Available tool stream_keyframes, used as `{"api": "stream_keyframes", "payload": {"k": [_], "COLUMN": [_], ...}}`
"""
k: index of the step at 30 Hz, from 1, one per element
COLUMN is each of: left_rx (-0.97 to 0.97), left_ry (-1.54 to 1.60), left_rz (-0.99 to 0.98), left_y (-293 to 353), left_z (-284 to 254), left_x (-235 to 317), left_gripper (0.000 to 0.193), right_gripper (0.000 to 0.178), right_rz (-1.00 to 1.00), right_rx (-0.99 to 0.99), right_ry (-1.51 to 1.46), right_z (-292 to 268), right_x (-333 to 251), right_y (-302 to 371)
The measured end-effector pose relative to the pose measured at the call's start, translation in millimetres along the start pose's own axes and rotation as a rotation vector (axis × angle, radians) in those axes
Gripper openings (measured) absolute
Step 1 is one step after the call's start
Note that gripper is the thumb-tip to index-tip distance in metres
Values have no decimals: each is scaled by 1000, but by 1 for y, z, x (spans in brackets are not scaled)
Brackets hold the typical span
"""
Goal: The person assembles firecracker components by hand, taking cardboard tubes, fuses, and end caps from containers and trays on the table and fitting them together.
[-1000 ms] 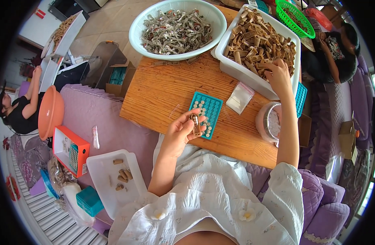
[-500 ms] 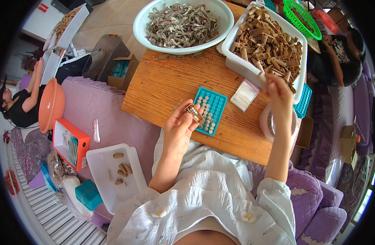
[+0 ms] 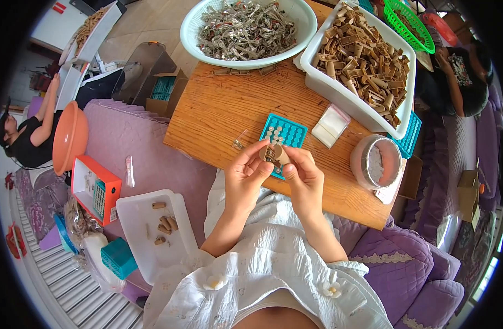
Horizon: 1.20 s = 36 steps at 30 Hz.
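My left hand (image 3: 245,174) is closed on a brown half-shell casing (image 3: 270,158) with small metallic parts inside; fingers hide some of it. Against its right side, my right hand (image 3: 306,180) pinches a second brown half-shell (image 3: 282,156). Both hands meet above the front part of a teal tray (image 3: 296,133) with round pockets. Some pockets hold small silver discs (image 3: 272,133). On the wooden table (image 3: 224,118), a small clear piece (image 3: 240,140) lies left of the tray. A packet of clear bags (image 3: 331,126) is to its right.
A white bin (image 3: 344,109) of brown shells and a pale green basin (image 3: 192,38) of wired parts stand at the back. A round tub (image 3: 365,170) sits right. Left are a white tray (image 3: 142,241) with several shells, an orange box (image 3: 109,205) and a person (image 3: 35,137).
My right hand has come from beside the white bin to my left hand, bringing a brown shell. The left hand has shifted slightly right, and the two shells now meet.
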<state>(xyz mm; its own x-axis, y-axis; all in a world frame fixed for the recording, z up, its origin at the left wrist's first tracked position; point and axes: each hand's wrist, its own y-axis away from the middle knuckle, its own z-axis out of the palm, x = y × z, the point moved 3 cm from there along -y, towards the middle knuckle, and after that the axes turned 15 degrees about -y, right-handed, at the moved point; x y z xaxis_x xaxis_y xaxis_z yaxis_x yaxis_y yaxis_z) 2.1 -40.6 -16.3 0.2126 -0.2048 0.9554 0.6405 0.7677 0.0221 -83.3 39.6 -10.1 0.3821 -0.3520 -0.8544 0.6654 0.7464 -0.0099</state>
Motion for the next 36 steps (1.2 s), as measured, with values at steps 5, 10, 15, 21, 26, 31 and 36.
{"api": "stream_keyframes", "payload": {"k": [5,10,15,21,26,31,36], "left_rx": [11,-13,-32,-68,-91,-54,-8], "left_ry": [-21,-49,-49,-77,-86,-189,-315], "left_rz": [31,49,10,15,11,73,319], "left_y": [4,4,3,4,7,10,13], "left_z": [6,7,9,11,17,24,23], "left_x": [3,2,0,-4,-6,-8,1], "left_gripper": [36,35,34,35,37,37,36], "right_gripper": [26,26,26,26,25,23,19], "right_rz": [-69,-158,-244,-258,-317,-363,-304], "right_rx": [0,15,72,36,15,15,-279], "right_ry": [11,96,114,218,353,451,832], "right_z": [-1,-5,-9,-13,-17,-13,7], "right_x": [7,11,9,9,5,1,-20], "right_y": [4,6,10,9,6,7,9]}}
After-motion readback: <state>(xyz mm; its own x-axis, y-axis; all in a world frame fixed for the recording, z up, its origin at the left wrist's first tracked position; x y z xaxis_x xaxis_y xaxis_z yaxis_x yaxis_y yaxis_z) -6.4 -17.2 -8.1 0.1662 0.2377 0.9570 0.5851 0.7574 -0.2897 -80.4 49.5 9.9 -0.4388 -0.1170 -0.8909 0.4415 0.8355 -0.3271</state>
